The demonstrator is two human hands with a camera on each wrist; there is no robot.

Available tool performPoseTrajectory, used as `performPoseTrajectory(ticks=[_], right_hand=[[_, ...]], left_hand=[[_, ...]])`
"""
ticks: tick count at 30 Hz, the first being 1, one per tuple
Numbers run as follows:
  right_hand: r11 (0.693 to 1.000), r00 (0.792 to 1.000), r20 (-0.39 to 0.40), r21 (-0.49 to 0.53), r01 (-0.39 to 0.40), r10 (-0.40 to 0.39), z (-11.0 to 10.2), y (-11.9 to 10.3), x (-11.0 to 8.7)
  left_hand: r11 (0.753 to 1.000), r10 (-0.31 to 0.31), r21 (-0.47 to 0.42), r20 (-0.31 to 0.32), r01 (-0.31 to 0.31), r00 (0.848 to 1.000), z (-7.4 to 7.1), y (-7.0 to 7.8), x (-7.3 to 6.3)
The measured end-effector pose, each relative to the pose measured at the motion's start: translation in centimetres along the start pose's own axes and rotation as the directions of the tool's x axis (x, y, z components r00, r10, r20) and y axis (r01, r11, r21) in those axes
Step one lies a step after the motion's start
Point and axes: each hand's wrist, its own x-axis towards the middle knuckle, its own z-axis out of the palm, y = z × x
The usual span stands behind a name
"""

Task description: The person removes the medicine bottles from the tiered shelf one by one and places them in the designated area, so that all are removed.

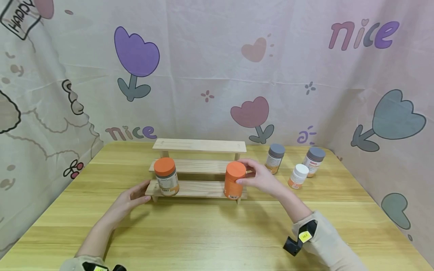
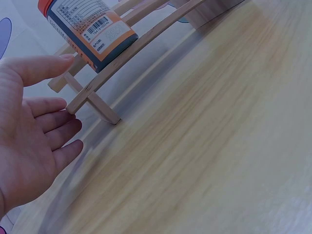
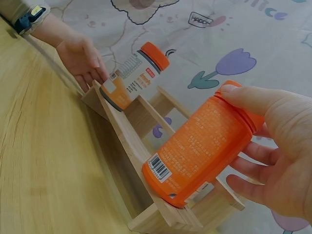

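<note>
An orange bottle [image 3: 200,146] with an orange cap stands at the right end of the lowest step of a wooden three-step rack [image 1: 200,190]. My right hand [image 1: 259,176] grips this bottle near its top, thumb on the near side and fingers behind. At the left end of the same step is a grey-labelled bottle [image 1: 167,182] with an orange cap. My left hand [image 2: 36,112] is at the rack's left end, its fingers loosely extended and fingertips right at the step's edge; it holds nothing.
Right of the rack, on the wooden table [image 1: 203,233], stand a dark-capped bottle [image 1: 274,160], another dark-capped bottle [image 1: 312,162] and a small white-capped bottle [image 1: 297,177]. A printed curtain [image 1: 203,56] hangs behind the table and along its sides.
</note>
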Motion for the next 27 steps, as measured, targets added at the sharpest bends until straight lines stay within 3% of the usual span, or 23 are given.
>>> performPoseTrajectory(ticks=[27], right_hand=[[0.996, 0.994, -0.087, -0.06, 0.06, -0.065, -0.21, 0.42, -0.9]], left_hand=[[1.0, -0.001, 0.005, -0.007, 0.001, 1.0, -0.02, -0.03, -0.03]])
